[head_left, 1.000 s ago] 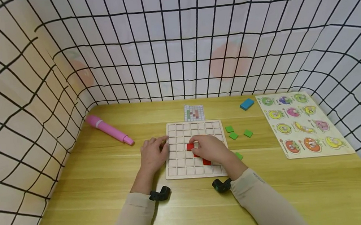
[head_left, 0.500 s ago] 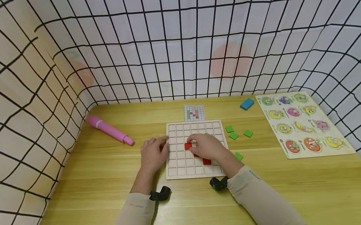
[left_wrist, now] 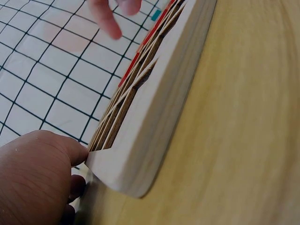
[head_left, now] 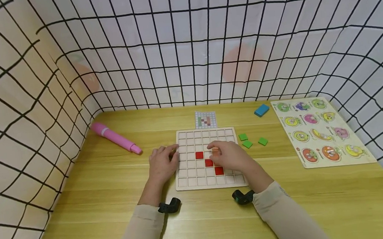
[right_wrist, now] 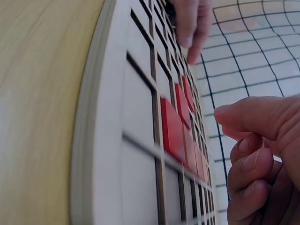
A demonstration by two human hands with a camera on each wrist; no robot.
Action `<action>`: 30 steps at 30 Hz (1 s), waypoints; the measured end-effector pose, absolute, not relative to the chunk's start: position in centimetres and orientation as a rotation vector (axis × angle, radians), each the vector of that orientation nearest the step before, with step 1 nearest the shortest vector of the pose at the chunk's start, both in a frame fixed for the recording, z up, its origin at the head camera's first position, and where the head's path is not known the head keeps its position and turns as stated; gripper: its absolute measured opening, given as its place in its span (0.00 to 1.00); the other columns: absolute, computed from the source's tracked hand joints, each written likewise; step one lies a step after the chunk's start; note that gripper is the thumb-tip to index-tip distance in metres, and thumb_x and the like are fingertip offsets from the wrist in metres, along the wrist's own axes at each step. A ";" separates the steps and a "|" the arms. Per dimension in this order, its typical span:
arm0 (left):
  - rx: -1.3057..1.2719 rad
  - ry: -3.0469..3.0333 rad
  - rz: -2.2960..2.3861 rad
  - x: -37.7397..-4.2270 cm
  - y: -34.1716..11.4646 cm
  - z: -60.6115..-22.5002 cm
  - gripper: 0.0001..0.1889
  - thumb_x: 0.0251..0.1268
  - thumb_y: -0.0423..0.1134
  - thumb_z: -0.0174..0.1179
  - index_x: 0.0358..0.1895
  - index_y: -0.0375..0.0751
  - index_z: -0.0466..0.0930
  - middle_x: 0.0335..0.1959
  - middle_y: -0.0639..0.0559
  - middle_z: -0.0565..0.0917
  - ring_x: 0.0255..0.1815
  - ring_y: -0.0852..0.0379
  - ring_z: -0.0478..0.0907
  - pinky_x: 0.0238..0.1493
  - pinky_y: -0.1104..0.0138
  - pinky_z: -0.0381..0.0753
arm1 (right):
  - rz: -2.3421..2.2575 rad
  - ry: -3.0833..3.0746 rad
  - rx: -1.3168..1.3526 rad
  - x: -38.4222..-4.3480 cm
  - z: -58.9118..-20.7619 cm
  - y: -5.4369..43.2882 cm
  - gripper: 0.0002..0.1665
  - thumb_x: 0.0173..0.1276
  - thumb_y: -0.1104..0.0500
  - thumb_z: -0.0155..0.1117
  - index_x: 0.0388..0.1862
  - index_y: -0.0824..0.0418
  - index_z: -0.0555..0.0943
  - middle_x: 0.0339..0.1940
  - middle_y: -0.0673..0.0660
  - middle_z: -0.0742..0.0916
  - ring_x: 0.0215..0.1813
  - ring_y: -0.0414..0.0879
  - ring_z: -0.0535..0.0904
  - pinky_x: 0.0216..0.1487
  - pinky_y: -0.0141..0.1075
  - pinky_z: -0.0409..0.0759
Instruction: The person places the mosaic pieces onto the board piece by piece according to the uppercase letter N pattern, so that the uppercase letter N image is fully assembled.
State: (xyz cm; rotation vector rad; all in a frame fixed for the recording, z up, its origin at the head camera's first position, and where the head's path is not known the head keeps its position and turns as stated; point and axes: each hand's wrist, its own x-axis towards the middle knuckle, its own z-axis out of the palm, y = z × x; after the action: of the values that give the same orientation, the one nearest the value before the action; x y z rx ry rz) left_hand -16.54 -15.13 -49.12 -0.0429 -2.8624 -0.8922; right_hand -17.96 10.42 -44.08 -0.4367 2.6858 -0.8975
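A square wooden grid board (head_left: 188, 173) lies on the table between the hands. Three red tiles (head_left: 209, 162) sit in its cells, forming a diagonal stepping down to the right. A row of paler orange-red tiles (right_wrist: 190, 150) shows beside them in the right wrist view; in the head view the right hand mostly covers it. My left hand (head_left: 162, 164) rests at the board's left edge, its thumb (left_wrist: 70, 149) touching the edge. Over the board's right part hovers my right hand (head_left: 231, 156), thumb and index finger apart, holding nothing.
Three green tiles (head_left: 247, 144) lie right of the board. A small pattern card (head_left: 205, 119) lies behind it. Farther right are a blue block (head_left: 261, 110) and a fruit puzzle board (head_left: 321, 134). A pink marker-shaped object (head_left: 117, 139) lies left. Black-grid white walls surround the table.
My right hand set the upper-left red tile into its cell, let go and drew back to the right. A green tile seen earlier is now hidden by that arm. My left hand stayed put.
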 end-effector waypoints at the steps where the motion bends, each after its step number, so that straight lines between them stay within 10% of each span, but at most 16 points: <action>1: -0.039 -2.865 -0.898 -16.5 -15.1 -49.1 0.20 0.73 0.48 0.56 0.64 0.54 0.82 0.47 0.46 0.85 0.47 0.46 0.72 0.50 0.53 0.65 | -0.915 2.681 -0.420 -17.9 -44.1 10.8 0.23 0.70 0.51 0.63 0.63 0.51 0.81 0.21 0.50 0.77 0.21 0.44 0.68 0.26 0.35 0.65; 30: -0.059 -2.866 -0.893 -16.5 -15.3 -49.2 0.19 0.74 0.48 0.56 0.64 0.54 0.82 0.50 0.46 0.86 0.52 0.44 0.74 0.54 0.50 0.67 | -0.856 2.615 -0.292 -15.6 -45.0 22.5 0.23 0.61 0.49 0.77 0.50 0.57 0.81 0.24 0.52 0.77 0.26 0.45 0.71 0.29 0.36 0.68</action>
State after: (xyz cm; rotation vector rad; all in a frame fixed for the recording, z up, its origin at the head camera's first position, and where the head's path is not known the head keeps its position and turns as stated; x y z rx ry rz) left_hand -16.52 -15.28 -49.15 -0.0588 -2.8658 -0.8931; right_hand -15.60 22.45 -45.02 -0.2924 2.6145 -0.8561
